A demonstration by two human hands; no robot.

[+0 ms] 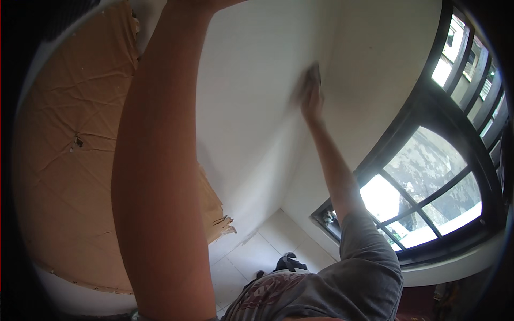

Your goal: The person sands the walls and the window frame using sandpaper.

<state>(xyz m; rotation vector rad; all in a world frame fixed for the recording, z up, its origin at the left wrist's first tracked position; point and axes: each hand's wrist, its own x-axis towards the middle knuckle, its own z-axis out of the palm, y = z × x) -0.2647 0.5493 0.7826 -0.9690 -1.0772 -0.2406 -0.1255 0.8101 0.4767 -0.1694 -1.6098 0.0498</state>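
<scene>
My right hand [312, 105] is raised at the corner of a white wall [249, 96], gripping a small dark object [315, 74]. That object is blurred, so I cannot tell whether it is a cloth or a pad. It appears to be against the wall surface beside the corner. My left forearm [160, 168] stretches up close to the camera. Only the base of my left hand [200, 4] shows at the top edge; its fingers are out of view.
Creased brown cardboard [76, 192] with torn edges covers part of the wall at left. Dark-framed glass panes [425, 192] and a slatted opening [474, 72] stand at right. White floor tiles [277, 232] lie below, with a black item [291, 263] near my shirt.
</scene>
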